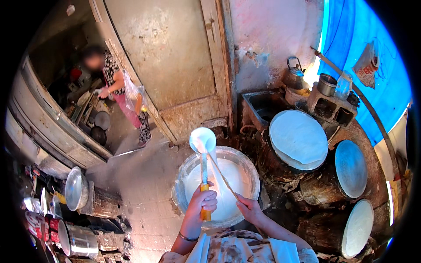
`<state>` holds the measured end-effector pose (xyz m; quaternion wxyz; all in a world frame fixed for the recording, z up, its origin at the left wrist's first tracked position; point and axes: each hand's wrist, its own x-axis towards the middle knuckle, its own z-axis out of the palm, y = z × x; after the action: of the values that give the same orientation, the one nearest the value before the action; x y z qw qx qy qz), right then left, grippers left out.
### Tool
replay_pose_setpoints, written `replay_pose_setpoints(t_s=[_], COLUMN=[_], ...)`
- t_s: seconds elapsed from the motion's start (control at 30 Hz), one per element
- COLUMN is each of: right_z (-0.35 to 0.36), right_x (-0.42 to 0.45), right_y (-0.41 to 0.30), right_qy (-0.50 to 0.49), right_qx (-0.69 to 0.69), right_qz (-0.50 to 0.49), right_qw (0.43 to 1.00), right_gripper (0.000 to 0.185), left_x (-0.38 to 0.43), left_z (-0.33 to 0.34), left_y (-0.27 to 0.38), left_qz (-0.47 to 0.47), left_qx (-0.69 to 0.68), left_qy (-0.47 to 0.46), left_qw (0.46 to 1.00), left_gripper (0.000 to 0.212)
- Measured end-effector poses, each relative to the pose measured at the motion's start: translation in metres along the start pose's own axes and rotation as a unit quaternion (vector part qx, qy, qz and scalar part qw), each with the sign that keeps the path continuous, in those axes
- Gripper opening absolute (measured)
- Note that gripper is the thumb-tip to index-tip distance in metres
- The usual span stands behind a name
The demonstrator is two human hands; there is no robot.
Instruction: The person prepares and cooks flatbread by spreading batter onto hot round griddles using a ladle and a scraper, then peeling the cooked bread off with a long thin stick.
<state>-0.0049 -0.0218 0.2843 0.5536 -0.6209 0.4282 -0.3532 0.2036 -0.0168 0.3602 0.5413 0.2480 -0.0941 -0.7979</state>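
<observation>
My left hand is closed around the yellow handle of a ladle, whose bowl is raised above the far edge of a wide metal basin. White liquid lies in the basin, and a pale stream of it falls from the ladle. My right hand grips a thin wooden stick; its far end meets the ladle's bowl or the stream there, and I cannot tell which. The stick's near end runs down past my right wrist.
Round pale lids cover soot-dark stoves or pots at right. A kettle stands by a sink. At left are a metal bowl and a steel pot. Another person stands in the doorway with a plastic bag.
</observation>
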Motion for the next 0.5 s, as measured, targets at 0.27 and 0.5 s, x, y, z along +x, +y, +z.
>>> replay_pose_setpoints(t_s=[0.27, 0.5], right_z=[-0.031, -0.014], right_x=[0.024, 0.017], right_y=[-0.080, -0.085], right_qy=[0.024, 0.117], right_qx=[-0.076, -0.102], right_qz=[-0.174, -0.296], right_qw=[0.982, 0.942], right_gripper=[0.038, 0.036], left_x=[-0.037, -0.036], left_z=[0.082, 0.031], left_y=[0.038, 0.051], left_qz=[0.162, 0.108], left_qx=[0.191, 0.110], left_qy=[-0.015, -0.008], left_qw=[0.968, 0.988], left_gripper=[0.028, 0.028])
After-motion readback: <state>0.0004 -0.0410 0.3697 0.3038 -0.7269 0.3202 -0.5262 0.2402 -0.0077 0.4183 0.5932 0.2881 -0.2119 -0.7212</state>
